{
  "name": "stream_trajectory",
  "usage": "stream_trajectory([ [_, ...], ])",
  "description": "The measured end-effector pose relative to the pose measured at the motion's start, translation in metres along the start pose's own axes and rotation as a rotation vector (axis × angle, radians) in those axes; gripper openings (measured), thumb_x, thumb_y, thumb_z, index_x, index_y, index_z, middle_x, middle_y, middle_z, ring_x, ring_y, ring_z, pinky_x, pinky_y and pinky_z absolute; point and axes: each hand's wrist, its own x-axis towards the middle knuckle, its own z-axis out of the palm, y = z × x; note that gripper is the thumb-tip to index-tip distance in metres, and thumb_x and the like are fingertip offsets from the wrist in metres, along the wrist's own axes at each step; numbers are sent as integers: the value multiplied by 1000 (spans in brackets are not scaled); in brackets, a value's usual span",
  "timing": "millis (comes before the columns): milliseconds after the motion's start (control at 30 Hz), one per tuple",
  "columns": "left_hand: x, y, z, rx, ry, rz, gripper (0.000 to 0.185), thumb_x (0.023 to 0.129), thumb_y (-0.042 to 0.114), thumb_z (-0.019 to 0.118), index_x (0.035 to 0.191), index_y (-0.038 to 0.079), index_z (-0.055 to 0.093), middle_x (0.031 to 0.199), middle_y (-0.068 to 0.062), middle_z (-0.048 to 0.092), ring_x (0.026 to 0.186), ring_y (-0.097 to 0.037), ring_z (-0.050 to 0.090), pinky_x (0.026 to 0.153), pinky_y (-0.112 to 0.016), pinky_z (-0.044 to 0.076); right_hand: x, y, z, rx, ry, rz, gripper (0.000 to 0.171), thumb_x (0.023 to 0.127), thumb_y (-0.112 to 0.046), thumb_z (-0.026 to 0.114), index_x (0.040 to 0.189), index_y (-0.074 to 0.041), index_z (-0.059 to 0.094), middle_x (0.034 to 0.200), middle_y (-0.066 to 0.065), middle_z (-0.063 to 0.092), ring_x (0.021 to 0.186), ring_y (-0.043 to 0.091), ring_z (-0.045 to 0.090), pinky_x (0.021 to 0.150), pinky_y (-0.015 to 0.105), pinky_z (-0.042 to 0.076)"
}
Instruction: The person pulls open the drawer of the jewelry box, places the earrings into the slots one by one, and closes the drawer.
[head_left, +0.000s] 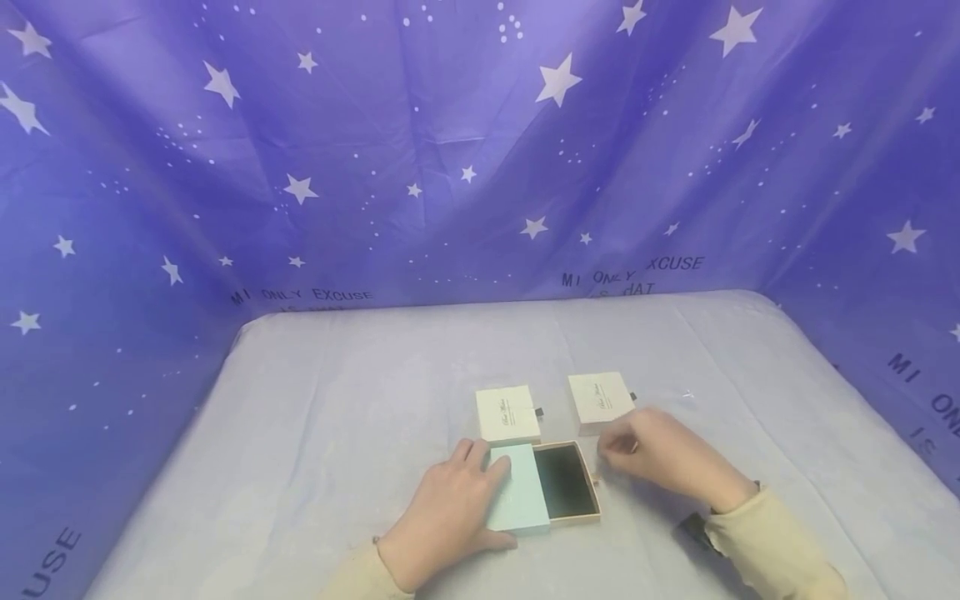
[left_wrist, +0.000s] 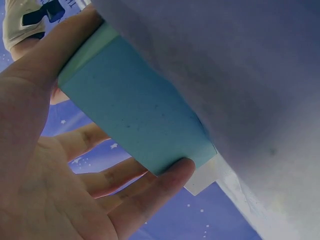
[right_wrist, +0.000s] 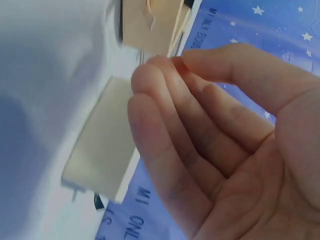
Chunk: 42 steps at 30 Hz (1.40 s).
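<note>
Mint sleeve (head_left: 517, 498) gripped; tray (head_left: 567, 483) edge possibly pinched.

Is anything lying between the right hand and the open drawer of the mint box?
Nothing visible. The right hand hovers just right of the drawer, with only bare sheet between them. The left hand holds the mint sleeve.

Mint-green sleeve box (head_left: 519, 498) — dark drawer (head_left: 566, 482) slid half out, flat
</note>
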Motion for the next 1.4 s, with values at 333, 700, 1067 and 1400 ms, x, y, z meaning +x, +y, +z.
stream_trajectory([
  [333, 0, 0, -1, -8, -16, -8, 72, 58, 66, 83, 104, 16, 58, 96, -1, 52, 87, -14, 47, 50, -20, 41, -1, 21, -21, -126, 118, 131, 7, 82, -10, 73, 89, -8, 75, 85, 0, 72, 76, 14, 66, 75, 42, 57],
  [700, 0, 0, -2, -13, -23, -5, 72, 59, 66, 83, 105, 16, 58, 97, -1, 52, 88, -14, 47, 50, -20, 41, -5, 53, -28, -170, 177, 165, 7, 82, -9, 74, 89, -8, 73, 87, 3, 71, 81, 22, 65, 79, 50, 54],
  [1067, 0, -1, -2, 4, -9, -3, 72, 59, 67, 83, 104, 16, 57, 97, -1, 52, 87, -14, 47, 51, -20, 42, -11, 97, -36, -260, 221, 173, 25, 79, -4, 74, 100, 7, 68, 100, 24, 67, 91, 42, 63, 85, 60, 50],
  [1400, 0, -1, -2, 8, -28, -7, 74, 60, 68, 81, 108, 17, 58, 100, -2, 52, 89, -14, 47, 52, -20, 42, -10, 118, -41, -303, 204, 159, 17, 77, 1, 73, 91, 9, 69, 88, 23, 68, 86, 44, 63, 84, 61, 49],
])
